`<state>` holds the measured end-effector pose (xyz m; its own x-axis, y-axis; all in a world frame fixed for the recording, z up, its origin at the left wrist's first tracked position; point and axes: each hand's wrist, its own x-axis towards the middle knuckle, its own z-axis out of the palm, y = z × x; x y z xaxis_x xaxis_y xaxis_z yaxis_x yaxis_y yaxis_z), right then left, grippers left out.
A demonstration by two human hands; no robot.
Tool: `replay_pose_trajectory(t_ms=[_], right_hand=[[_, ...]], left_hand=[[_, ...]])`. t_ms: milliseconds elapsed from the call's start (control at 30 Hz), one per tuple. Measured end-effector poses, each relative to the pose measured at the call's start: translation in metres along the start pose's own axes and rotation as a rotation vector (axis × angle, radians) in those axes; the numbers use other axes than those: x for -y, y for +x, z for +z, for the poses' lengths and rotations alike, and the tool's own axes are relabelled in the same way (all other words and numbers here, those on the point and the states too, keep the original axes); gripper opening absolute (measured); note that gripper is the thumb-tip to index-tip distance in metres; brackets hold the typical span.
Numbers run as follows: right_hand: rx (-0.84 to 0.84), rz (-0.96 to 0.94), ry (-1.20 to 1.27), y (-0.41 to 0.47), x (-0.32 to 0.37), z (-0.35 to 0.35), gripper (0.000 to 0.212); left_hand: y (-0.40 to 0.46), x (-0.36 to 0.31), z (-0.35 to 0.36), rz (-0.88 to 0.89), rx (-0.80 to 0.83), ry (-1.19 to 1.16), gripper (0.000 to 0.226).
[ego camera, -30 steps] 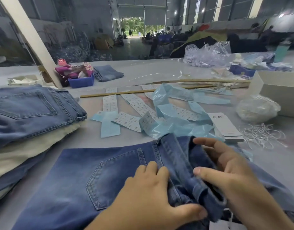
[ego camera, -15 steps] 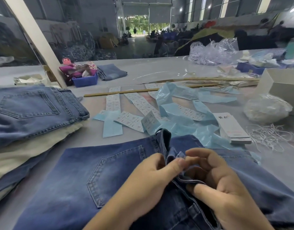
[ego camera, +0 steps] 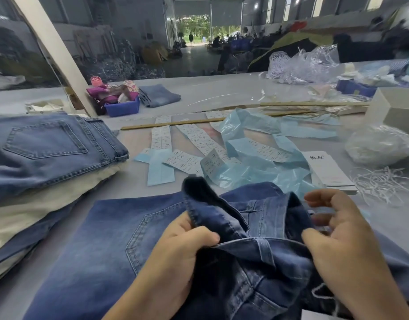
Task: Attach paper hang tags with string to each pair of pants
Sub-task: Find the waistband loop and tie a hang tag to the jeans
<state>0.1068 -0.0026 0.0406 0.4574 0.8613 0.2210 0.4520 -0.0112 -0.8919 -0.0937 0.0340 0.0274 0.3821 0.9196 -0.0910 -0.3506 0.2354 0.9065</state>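
While a pair of dark blue jeans (ego camera: 111, 245) lies spread across the lower centre of the grey surface (ego camera: 222, 93), both hands work at its waistband. The left hand (ego camera: 176, 257), lower centre, has thumb and curled fingers pinched on a raised fold of the waistband. The right hand (ego camera: 342, 245), lower right, has its thumb pressed on the waistband edge, its fingers loosely bent above the denim; whether they grip it cannot be told. A white string (ego camera: 319, 291) shows just beside the right wrist.

Containers: a blue plastic bin (ego camera: 124, 108), upper left of centre, holds magenta and patterned items not identifiable. A clear plastic bag (ego camera: 379, 144), right edge, holds pale contents that look like string. A white box (ego camera: 397, 107) stands behind it, contents hidden.

Just above the jeans lie crumpled light blue backing paper (ego camera: 263, 174), strips of printed labels (ego camera: 199, 137) and a stack of white hang tags (ego camera: 325, 169). Loose white strings (ego camera: 381, 183) lie right of the tags. A stack of folded jeans (ego camera: 44, 148) and cream fabric occupies the left edge. One folded pair (ego camera: 159, 95) lies beside the bin.
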Motion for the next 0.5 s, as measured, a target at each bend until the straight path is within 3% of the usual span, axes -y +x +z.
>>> replay_pose_trajectory(t_ms=[100,200,267,367,433,500], right_hand=[[0.009,-0.333,-0.386,-0.005,0.013,-0.002,0.060],[0.091,-0.615,-0.334,-0.010,0.031,0.002,0.036],[0.262,-0.604,-0.296,-0.009,0.041,0.006,0.018],[0.557,-0.395,-0.378,-0.006,0.045,0.018,0.041],[0.602,-0.399,-0.371,-0.008,0.044,0.029,0.022],[0.512,-0.380,-0.284,-0.009,0.040,0.037,0.010]], left_hand=[[-0.006,0.000,-0.005,0.033,0.014,-0.119,0.036],[-0.009,0.004,-0.009,0.063,-0.015,-0.212,0.038],[-0.011,0.006,-0.011,0.078,0.002,-0.259,0.036],[-0.015,0.005,-0.011,0.078,0.126,-0.359,0.045],[-0.018,0.004,-0.011,0.108,0.200,-0.406,0.039],[-0.018,0.002,-0.011,0.098,0.198,-0.458,0.030]])
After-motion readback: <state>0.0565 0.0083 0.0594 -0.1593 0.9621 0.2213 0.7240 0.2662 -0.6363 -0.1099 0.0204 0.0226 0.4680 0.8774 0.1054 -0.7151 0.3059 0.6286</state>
